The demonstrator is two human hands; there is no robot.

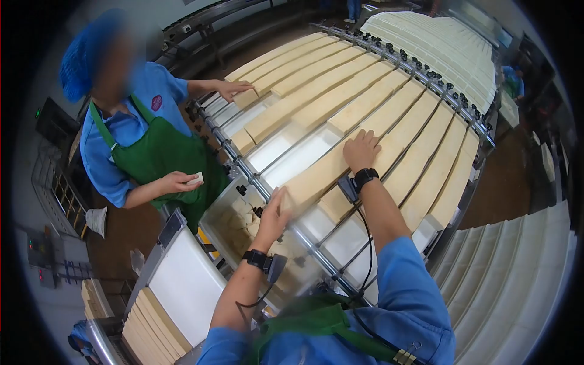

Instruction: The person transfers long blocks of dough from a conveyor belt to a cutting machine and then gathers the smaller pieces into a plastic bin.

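Note:
Long pale yellow strips (pixel 420 143) lie side by side in lanes parted by thin metal rods on a white table. My left hand (pixel 274 213) is at the near end of one strip (pixel 316 179), its fingers raised and spread against the end, slightly blurred. Farther along the same strip, my right hand (pixel 363 150) rests flat on top with fingers apart. Both wrists carry black straps with small devices. A metal rail (pixel 304 237) runs along the table's near edge, just beyond my left forearm.
On the left a co-worker in a green apron (pixel 158 152) touches a strip and holds a small pale piece (pixel 194 179). Below the rail sits a bin of scraps (pixel 210 222). Stacked strips (pixel 152 325) lie lower left; white ridged sheets (pixel 511 274) stand right.

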